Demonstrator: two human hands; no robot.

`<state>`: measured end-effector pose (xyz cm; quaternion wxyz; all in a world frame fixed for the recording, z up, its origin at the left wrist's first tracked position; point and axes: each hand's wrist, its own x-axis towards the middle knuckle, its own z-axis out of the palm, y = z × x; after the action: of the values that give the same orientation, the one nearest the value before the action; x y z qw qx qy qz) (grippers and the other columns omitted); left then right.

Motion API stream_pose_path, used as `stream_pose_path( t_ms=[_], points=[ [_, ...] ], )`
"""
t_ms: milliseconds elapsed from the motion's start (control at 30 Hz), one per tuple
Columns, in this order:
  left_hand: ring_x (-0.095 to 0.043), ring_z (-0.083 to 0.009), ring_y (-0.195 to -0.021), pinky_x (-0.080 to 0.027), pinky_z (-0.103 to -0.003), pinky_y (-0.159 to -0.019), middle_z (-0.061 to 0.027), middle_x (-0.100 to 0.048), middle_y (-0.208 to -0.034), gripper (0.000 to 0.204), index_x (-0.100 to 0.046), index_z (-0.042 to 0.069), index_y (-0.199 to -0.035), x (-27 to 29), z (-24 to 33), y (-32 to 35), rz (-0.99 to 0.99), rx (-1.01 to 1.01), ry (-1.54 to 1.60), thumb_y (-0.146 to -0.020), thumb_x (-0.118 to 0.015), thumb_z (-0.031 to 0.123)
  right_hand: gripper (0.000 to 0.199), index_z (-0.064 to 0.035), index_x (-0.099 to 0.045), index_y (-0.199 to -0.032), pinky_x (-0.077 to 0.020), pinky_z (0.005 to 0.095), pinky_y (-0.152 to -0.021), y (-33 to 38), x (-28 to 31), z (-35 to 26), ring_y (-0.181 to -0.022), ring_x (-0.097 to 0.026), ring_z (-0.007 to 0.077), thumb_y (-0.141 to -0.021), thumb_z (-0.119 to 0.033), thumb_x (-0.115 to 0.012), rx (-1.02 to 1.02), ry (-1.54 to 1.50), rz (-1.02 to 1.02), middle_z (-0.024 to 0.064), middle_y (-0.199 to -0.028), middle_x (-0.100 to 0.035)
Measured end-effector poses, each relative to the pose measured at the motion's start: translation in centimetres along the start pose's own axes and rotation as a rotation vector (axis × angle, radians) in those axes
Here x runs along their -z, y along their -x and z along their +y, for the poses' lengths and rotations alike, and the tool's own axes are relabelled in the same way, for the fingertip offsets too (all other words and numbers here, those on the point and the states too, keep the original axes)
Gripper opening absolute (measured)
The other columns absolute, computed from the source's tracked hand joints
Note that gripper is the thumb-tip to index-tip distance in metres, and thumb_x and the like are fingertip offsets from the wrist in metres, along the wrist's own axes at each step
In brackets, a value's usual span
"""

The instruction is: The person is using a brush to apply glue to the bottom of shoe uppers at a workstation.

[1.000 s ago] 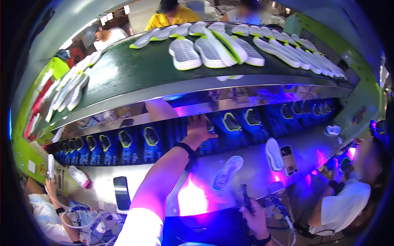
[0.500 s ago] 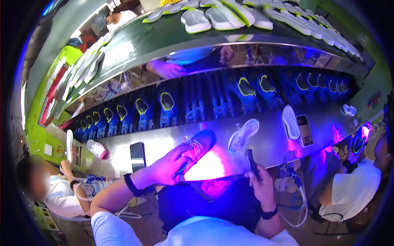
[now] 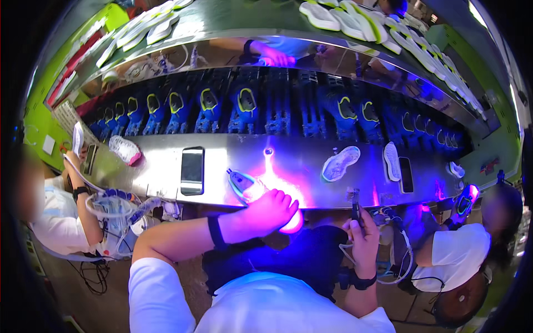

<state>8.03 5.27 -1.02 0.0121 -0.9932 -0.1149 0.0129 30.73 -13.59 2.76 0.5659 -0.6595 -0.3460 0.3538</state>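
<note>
My left hand (image 3: 271,212) is closed over a shoe upper (image 3: 242,182) at the bench's near edge, in bright pink-violet light. The shoe's collar opening points to the far left, and its toe shows glowing beneath my fingers. Glare and the hand hide the middle of it. Off to the right, my right hand (image 3: 362,236) grips the dark handle of a brush (image 3: 353,201), its bristle end up and apart from the shoe. Nearest to the brush on the bench lies a white shoe sole (image 3: 340,164), with a second sole (image 3: 391,161) farther right.
Behind the metal bench (image 3: 300,145) runs a rack of blue shoe uppers (image 3: 242,108). More soles (image 3: 355,19) lie on the upper shelf. Phones (image 3: 192,171) and a pink-edged white shoe part (image 3: 125,150) rest on the bench. Co-workers sit left (image 3: 64,227) and right (image 3: 452,252).
The shoe has turned round in my left hand, from toe pointing away to collar pointing away, and come nearer me. My right hand has shifted slightly right with the brush. The view has shifted.
</note>
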Motion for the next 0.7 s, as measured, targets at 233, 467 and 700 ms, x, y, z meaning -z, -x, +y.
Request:
stream_pose_path(
  t_ms=[233, 467, 700],
  points=[
    [-0.065, -0.0407, -0.115, -0.051, -0.052, -0.100, -0.0219, -0.064, -0.128, 0.087, -0.050, -0.003, -0.140, 4.0, -1.0, 3.5, 0.726, 0.260, 0.558, -0.074, -0.087, 0.040, 0.042, 0.0004, -0.060, -0.140, -0.0514, 0.0269, -0.073, -1.4, -2.3, 1.1, -0.078, -0.063, 0.0116, -0.098, -0.006, -0.063, 0.089, 0.154, 0.000, 0.0051, -0.093, -0.070],
    [-0.053, -0.0451, -0.135, -0.035, -0.063, -0.115, -0.0269, -0.054, -0.144, 0.087, -0.048, -0.007, -0.139, -0.2, 5.6, 8.2, 0.626, 0.320, 0.501, -0.078, -0.085, 0.042, 0.038, -0.0006, -0.064, -0.134, -0.0545, 0.0330, -0.088, -4.0, -5.8, 0.7, -0.096, -0.071, 0.0188, -0.097, -0.006, -0.065, 0.126, 0.428, -0.269, 0.0156, -0.108, -0.075],
    [-0.049, -0.0409, -0.141, -0.029, -0.064, -0.119, -0.0262, -0.057, -0.143, 0.052, -0.059, -0.007, -0.130, -1.6, 6.3, 9.3, 0.608, 0.262, 0.496, -0.085, -0.066, 0.018, 0.037, -0.0002, -0.065, -0.133, -0.0523, 0.0340, -0.097, -5.7, -8.3, 2.3, -0.110, -0.071, 0.0238, -0.097, -0.009, -0.068, 0.082, 0.383, -0.303, 0.0171, -0.118, -0.074]
  ],
)
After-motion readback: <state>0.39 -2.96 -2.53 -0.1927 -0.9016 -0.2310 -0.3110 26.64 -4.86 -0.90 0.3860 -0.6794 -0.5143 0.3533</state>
